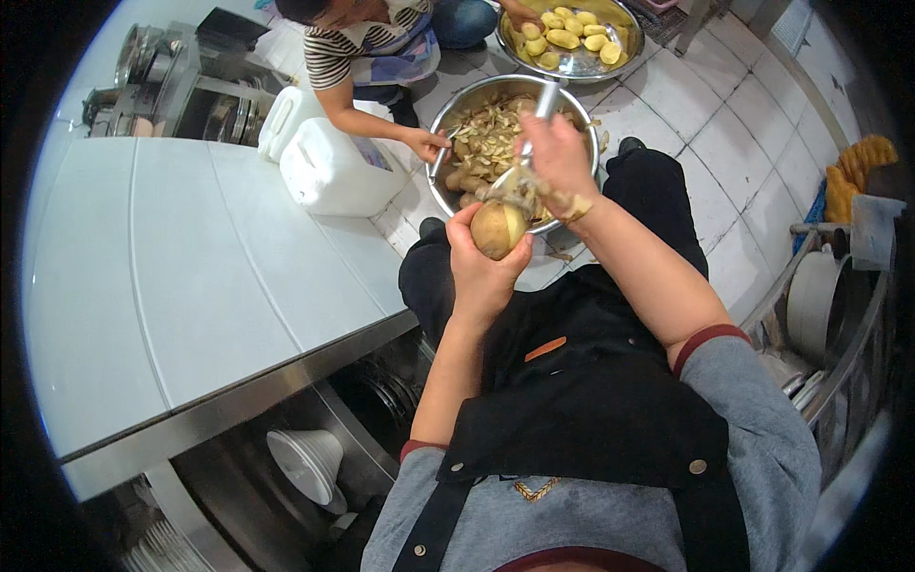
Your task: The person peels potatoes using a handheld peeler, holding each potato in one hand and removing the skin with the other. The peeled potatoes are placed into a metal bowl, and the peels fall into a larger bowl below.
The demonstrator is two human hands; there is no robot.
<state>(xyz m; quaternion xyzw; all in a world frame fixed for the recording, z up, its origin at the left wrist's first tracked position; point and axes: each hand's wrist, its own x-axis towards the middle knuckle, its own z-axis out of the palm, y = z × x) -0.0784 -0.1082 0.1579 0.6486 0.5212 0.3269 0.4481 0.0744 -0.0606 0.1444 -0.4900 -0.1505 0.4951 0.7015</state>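
My left hand (480, 275) grips a potato (492, 230) from below, with a pale peeled strip down its right side. Just above and to the right, my right hand (561, 154) is closed around the metal handle of a peeler (547, 100). Motion blurs the peeler's blade end, and loose peel (529, 191) hangs between it and the potato. Under both hands stands a steel basin (590, 161) of peel scraps (486, 136) and unpeeled potatoes (465, 180). Part of its contents is hidden by my hands.
Across the basin, a co-worker's hand (427, 145) holds another peeler (439, 163). A second steel basin (630, 53) contains peeled potatoes (565, 38). White plastic jugs (336, 168) stand between the co-worker and the white-topped counter (207, 279). At right is a metal rack (840, 379) with a pot (811, 307).
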